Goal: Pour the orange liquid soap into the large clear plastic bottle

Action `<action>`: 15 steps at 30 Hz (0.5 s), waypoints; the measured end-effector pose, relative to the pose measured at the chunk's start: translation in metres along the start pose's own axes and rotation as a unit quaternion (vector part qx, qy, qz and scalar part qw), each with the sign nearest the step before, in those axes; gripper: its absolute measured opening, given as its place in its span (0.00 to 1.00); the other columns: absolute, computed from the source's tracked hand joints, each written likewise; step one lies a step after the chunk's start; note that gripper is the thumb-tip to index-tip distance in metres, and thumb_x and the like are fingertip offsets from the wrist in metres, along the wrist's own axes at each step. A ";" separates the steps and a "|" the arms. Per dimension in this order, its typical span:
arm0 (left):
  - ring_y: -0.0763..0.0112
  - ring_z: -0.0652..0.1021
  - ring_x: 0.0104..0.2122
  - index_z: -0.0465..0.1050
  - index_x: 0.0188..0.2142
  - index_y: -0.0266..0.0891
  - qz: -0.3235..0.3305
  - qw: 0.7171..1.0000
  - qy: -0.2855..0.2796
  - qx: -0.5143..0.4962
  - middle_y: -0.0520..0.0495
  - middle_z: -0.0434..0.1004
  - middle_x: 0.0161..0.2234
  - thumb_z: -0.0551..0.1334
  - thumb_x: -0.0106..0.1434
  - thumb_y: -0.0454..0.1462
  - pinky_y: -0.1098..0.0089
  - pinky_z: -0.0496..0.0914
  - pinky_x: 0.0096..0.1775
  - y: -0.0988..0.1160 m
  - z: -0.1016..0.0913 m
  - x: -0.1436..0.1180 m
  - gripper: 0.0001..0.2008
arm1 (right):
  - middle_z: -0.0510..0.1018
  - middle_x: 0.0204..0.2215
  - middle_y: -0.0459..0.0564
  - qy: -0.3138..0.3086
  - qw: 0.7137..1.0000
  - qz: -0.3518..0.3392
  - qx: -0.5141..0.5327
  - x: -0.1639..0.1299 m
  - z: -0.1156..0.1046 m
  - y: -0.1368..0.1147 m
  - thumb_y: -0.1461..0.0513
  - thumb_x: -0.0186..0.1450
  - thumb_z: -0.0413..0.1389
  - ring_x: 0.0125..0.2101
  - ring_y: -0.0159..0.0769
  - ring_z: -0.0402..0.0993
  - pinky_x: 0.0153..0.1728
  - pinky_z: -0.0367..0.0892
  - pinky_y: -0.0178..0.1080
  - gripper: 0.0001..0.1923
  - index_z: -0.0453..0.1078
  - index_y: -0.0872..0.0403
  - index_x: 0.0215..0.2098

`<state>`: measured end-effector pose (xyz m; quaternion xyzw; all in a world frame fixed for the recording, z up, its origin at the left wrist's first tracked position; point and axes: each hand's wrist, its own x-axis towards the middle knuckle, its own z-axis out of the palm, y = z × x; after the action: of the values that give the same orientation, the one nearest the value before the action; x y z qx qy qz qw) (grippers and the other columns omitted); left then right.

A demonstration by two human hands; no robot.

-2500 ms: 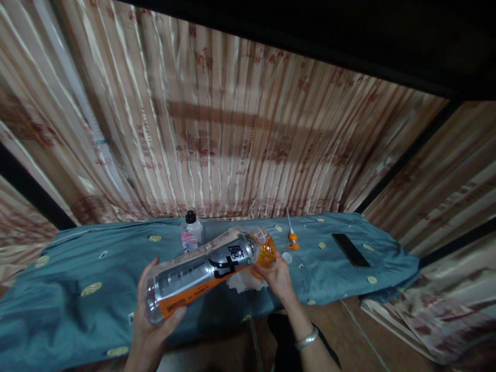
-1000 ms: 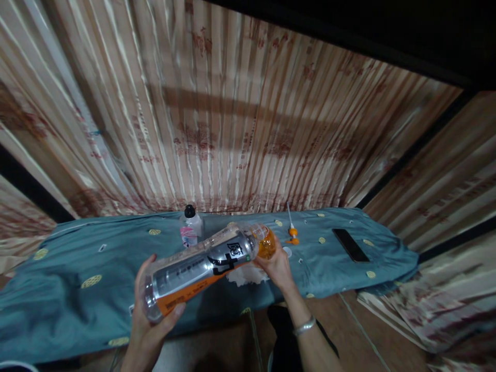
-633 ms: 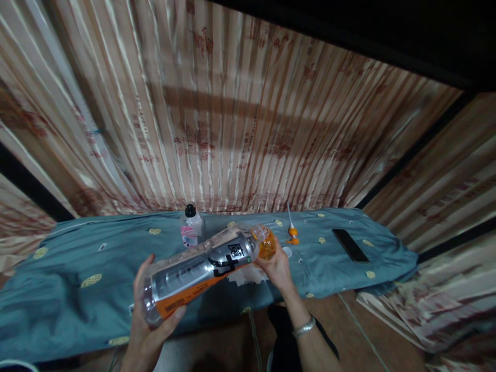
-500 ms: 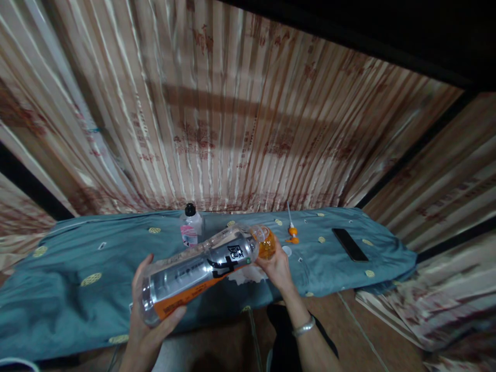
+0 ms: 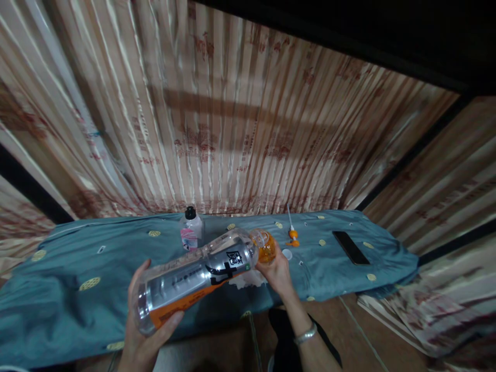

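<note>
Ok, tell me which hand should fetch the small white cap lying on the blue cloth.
Right. The right hand sits at the neck end of the big bottle, close beside the white cap on the blue cloth. The left hand cradles the bottle's base, far from the cap.

A teal cloth with small yellow medallions (image 5: 341,268) covers the tabletop. On it, near the back edge, stands a small clear plastic bottle with a black cap and pink label (image 5: 190,234). To the right lie an orange pump nozzle with a thin white tube (image 5: 292,235), a small white round cap (image 5: 287,253), and a flat black phone (image 5: 351,247). Striped beige-and-red satin curtains (image 5: 217,129) hang behind.
</note>
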<state>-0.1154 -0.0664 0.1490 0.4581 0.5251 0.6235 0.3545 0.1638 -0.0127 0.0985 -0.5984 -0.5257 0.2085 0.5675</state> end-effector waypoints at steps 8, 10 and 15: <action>0.40 0.70 0.61 0.58 0.70 0.44 0.017 1.000 -0.006 0.022 0.37 0.65 0.65 0.74 0.51 0.54 0.38 0.56 0.67 -0.002 -0.003 0.001 0.52 | 0.84 0.50 0.55 -0.010 1.000 -0.002 0.001 0.001 -0.001 0.003 0.53 0.54 0.70 0.48 0.51 0.83 0.52 0.78 0.50 0.37 0.70 0.53 0.59; 0.42 0.74 0.57 0.57 0.71 0.42 -0.002 1.000 -0.007 0.009 0.37 0.70 0.61 0.75 0.50 0.54 0.38 0.60 0.65 0.000 -0.003 0.000 0.54 | 0.84 0.50 0.56 -0.007 1.000 -0.006 -0.003 0.001 -0.001 0.007 0.52 0.54 0.71 0.48 0.52 0.83 0.54 0.76 0.52 0.37 0.70 0.53 0.60; 0.42 0.74 0.57 0.59 0.70 0.44 0.007 1.000 0.004 0.016 0.39 0.68 0.63 0.76 0.48 0.55 0.39 0.58 0.66 0.003 -0.002 0.000 0.54 | 0.84 0.50 0.55 0.005 1.000 -0.020 -0.010 0.000 0.001 0.012 0.52 0.54 0.71 0.48 0.51 0.83 0.53 0.77 0.51 0.38 0.69 0.52 0.61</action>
<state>-0.1169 -0.0678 0.1516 0.4646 0.5335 0.6194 0.3404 0.1682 -0.0100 0.0872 -0.5944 -0.5371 0.1890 0.5679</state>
